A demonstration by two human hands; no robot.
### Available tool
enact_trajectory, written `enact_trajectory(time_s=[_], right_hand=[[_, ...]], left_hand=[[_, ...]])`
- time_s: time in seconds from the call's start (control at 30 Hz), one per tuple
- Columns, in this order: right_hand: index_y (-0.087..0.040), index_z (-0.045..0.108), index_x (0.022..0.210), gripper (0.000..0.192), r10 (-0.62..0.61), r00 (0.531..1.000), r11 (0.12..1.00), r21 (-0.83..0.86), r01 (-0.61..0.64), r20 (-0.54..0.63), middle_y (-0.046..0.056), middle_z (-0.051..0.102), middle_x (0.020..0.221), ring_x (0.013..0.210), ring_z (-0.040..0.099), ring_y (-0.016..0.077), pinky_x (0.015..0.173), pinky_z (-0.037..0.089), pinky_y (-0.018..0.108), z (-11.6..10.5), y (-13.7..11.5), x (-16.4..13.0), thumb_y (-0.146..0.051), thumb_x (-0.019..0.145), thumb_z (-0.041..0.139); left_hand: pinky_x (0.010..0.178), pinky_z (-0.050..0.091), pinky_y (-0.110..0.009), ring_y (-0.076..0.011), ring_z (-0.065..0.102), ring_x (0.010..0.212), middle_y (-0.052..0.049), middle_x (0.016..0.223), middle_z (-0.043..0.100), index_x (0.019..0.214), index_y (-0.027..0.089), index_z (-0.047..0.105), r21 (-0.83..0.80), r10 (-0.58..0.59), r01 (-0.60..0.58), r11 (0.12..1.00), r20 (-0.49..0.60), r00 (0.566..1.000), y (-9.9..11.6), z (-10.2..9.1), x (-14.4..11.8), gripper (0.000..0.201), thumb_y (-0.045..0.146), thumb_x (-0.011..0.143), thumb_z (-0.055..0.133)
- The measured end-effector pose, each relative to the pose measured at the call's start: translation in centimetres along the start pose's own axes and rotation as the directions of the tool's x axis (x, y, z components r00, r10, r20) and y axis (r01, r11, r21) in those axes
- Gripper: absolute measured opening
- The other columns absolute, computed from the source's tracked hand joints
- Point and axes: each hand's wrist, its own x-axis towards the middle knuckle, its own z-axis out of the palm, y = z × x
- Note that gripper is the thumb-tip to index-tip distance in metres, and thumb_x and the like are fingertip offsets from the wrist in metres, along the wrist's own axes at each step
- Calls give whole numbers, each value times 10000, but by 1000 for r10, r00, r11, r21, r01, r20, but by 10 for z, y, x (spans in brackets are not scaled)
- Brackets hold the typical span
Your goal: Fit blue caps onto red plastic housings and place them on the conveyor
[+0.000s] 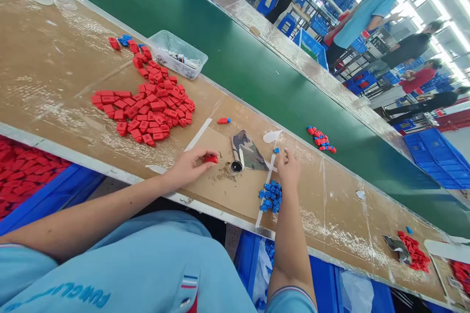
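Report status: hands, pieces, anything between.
Left hand holding red piece. Right hand by small blue piece, grip unclear. Blue pile beside right forearm. Camouflage cloth between hands.

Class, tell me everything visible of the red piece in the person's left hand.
The red piece is small, blocky and plain red, and looks like plastic. The left hand pinches it between thumb and fingers, which hide part of it. It lies roughly sideways over the brown board; whether it touches the board is unclear.
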Motion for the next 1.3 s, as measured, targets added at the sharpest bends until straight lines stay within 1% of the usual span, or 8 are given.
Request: enact_trajectory(time_s=[0.13,0.33,0.57,0.8,0.93,1.07,1.2,1.3], right_hand=[[-157,696,881,333,16,998,1000,21,-18,56,113,647,854,905,553,239,803,409,354,19,-4,29,-396,805,476],[-206,543,536,312,39,993,989,134,-54,111,56,572,582,712,561,242,732,413,389,15,2,22,-458,718,568],[-190,604,806,464,58,994,900,426,-93,95,46,654,692,645,638,196,625,509,338,-11,-3,-30,-642,727,534],[-178,676,952,393,11,980,743,655,-141,198,83,696,892,806,669,195,756,554,377,-24,-36,-90,-487,710,698],[-194,676,989,337,-96,978,733,678,-56,186,87,693,960,862,671,197,798,564,392,-27,-53,-101,-427,746,687],[-211,696,961,227,-245,954,790,606,92,174,83,685,955,885,654,195,798,559,381,-29,-65,-100,-376,823,622],[-208,655,1108,299,-271,950,838,524,155,152,78,686,978,865,655,180,808,555,370,-27,-74,-96,-344,848,593],[-216,696,1034,245,-346,932,857,440,268,105,68,694,938,816,656,172,779,555,343,-28,-80,-93,-339,860,575]], left_hand=[[875,529,-353,-178,640,871,-62,920,661,964,154,583,-236,-35,42,971,32,999,-1,8,-6,249,325,786,613],[819,537,-314,-140,609,806,-33,869,610,906,155,557,-379,11,6,925,43,999,4,9,-10,203,245,748,648],[822,519,-304,-148,603,840,-52,883,622,904,142,605,-340,87,-52,939,89,992,5,8,-14,127,199,790,608],[818,514,-292,-149,609,835,-60,890,645,912,147,608,-269,176,-138,953,122,977,0,11,-10,103,189,820,589],[810,509,-295,-161,595,864,-79,948,634,1024,155,602,-188,179,-150,971,149,973,-2,12,-13,182,207,865,531],[812,494,-297,-174,587,886,-103,992,641,1072,156,599,-89,203,-191,978,169,964,-2,10,-13,225,185,897,460],[783,508,-279,-164,598,859,-86,976,638,1098,157,575,-103,156,-140,985,178,972,-6,12,-12,246,172,895,436],[768,519,-283,-154,605,824,-75,964,633,1136,158,546,-158,134,-107,982,168,977,-10,14,-12,276,169,901,402]])
